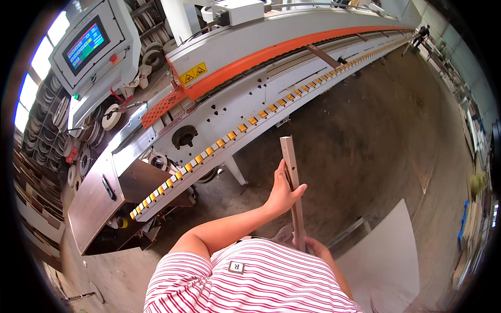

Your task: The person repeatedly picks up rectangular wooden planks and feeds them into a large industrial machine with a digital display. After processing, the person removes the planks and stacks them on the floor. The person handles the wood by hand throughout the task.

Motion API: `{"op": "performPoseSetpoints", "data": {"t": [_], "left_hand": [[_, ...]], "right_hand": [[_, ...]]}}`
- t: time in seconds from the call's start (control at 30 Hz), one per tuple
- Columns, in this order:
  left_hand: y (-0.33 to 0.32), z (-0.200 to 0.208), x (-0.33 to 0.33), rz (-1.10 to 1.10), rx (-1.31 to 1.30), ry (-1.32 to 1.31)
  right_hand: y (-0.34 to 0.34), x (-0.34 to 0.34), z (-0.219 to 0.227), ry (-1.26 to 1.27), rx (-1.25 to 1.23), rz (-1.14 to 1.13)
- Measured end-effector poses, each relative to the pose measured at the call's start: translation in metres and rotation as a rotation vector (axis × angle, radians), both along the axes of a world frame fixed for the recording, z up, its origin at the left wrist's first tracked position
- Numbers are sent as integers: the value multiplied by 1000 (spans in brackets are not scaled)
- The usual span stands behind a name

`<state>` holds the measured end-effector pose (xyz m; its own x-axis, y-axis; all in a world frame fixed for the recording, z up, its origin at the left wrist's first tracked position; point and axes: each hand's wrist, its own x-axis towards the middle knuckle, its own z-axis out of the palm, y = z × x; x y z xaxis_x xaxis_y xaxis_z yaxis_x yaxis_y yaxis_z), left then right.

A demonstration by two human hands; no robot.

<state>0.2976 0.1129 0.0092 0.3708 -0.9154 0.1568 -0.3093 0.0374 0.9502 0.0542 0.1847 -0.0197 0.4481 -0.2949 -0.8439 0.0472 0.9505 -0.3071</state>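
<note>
A narrow pale wooden strip (290, 163) stands nearly upright in front of me. My left hand (282, 194) grips it around the middle, thumb on the near side. My right hand (313, 246) holds its lower end, partly hidden behind my red-and-white striped shirt. The strip's top end points toward the long white and orange machine (271, 78), beside its conveyor of yellow pads (229, 134).
A control panel with a lit screen (86, 44) stands at the machine's left end. Rolls of tape (110, 116) and shelves fill the left side. A white board (389, 255) lies at lower right. A person (420, 34) stands at the machine's far end.
</note>
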Motion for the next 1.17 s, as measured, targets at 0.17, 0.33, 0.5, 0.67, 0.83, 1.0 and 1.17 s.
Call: {"op": "performPoseSetpoints", "data": {"t": [0.17, 0.33, 0.5, 0.67, 0.83, 1.0, 1.17], "left_hand": [[-2, 21, 21, 72, 9, 143], [-8, 10, 105, 233, -32, 621], [-6, 0, 242, 619, 73, 583], [-19, -29, 312, 820, 465, 241], [-24, -78, 364, 932, 404, 48], [6, -102, 394, 511, 175, 559], [-3, -97, 384, 578, 292, 628]], "right_hand": [[-6, 8, 11, -85, 20, 4], [-11, -23, -40, -60, -53, 270], [1, -48, -54, -15, -188, 576], [-1, -16, -17, 123, -485, 697], [5, 38, 1, 321, -750, 886], [36, 72, 18, 592, -851, 902], [26, 123, 53, 761, -1017, 1004]]}}
